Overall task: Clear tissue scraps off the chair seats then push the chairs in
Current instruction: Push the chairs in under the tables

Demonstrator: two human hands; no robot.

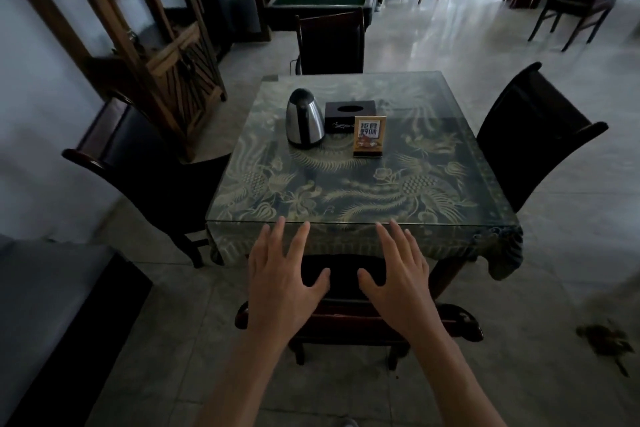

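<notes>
**Both hands poised over the near chair, ready to push it in**

In the lower centre of the frame the left hand (282, 282) and the right hand (403, 279) are held out palm down, side by side, above the near chair (460, 321). The fingers (298, 242) of both are spread wide and hold nothing. Whether the palms rest on the chair's top rail or hover just over it cannot be told from this angle. The placement suits a push: one hand to each side of the backrest would drive the chair straight rather than swinging it.

That chair already sits partly under the bench (356, 184), its dark seat just showing below the hanging cloth edge; no tissue scraps are visible on the small part of seat in view. The left chair (145, 163), at the middle left of the frame, stands angled and pulled away from the bench. The right chair (533, 135), at the middle right, is close against the bench edge, and the far chair (329, 42), at upper centre, stands just behind the far edge. Their seats are too dark or hidden to check for scraps.

On the bench, towards its far side, a kettle (304, 118), a dark tissue box (349, 114) and a small sign (369, 135) stand grouped together, clear of the hands.
</notes>
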